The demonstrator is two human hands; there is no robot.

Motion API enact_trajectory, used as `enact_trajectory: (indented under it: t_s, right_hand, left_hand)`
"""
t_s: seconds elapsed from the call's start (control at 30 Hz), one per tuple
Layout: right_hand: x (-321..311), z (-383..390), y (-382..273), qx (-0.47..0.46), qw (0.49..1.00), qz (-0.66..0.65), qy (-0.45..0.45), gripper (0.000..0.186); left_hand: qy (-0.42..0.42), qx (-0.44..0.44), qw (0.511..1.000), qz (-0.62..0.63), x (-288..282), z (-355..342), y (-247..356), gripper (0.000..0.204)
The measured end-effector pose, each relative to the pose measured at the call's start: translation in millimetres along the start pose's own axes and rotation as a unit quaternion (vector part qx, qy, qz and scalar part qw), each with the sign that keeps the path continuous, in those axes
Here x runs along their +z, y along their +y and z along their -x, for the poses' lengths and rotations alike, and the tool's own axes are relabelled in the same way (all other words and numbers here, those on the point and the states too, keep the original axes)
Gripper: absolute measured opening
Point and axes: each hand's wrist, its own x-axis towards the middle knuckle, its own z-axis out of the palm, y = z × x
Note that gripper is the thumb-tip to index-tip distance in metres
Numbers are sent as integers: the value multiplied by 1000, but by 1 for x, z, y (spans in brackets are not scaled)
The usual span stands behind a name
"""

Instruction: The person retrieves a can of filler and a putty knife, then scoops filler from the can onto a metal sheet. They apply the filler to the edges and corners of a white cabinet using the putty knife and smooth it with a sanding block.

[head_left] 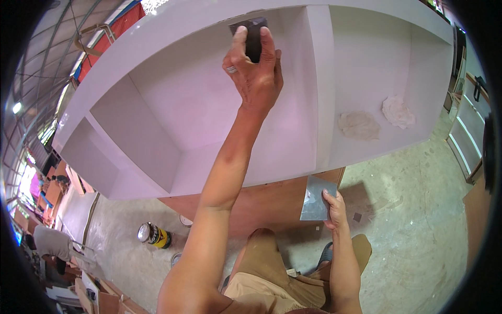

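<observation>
My left hand (253,73) reaches up to the top inner edge of a white cabinet (99,68) with several open compartments, gripping a small dark flat pad (253,44) between thumb and fingers against that edge. Lower right, below the cabinet's front, my right hand (334,206) holds a thin grey square plate (314,199), thumb on its face. Two crumpled pale cloths or papers (358,124) lie in the right compartment. The cabinet rests on a brown wooden support (272,209).
A yellow-and-black can (154,235) stands on the concrete floor (408,220) left of my knees. A person in grey (52,240) bends at the far left beside wooden boards (99,295). A grey panel door (465,136) leans at the right.
</observation>
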Motion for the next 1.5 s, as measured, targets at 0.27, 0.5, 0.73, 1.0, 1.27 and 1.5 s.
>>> enact_trajectory:
  t_s: [0.27, 0.5, 0.73, 1.0, 1.27, 1.5]
  right_hand:
    - [0, 0, 1, 1, 1000, 7, 1, 27]
    - [1, 1, 0, -3, 1000, 19, 9, 28]
    - [-2, -1, 2, 6, 1000, 29, 7, 28]
    - [0, -1, 2, 4, 1000, 27, 9, 28]
    - [-2, -2, 3, -7, 1000, 26, 9, 28]
    - [2, 0, -2, -13, 999, 34, 9, 28]
  left_hand:
    - [-15, 26, 999, -36, -5, 7, -20, 75]
    - [0, 11, 999, -52, -12, 1, -31, 65]
    - [13, 0, 999, -49, -20, 3, -43, 66]
    - [14, -1, 999, -39, -26, 5, -48, 66]
    - [27, -7, 999, -32, -27, 7, -48, 70]
    - [-2, 8, 999, -32, -20, 8, -38, 65]
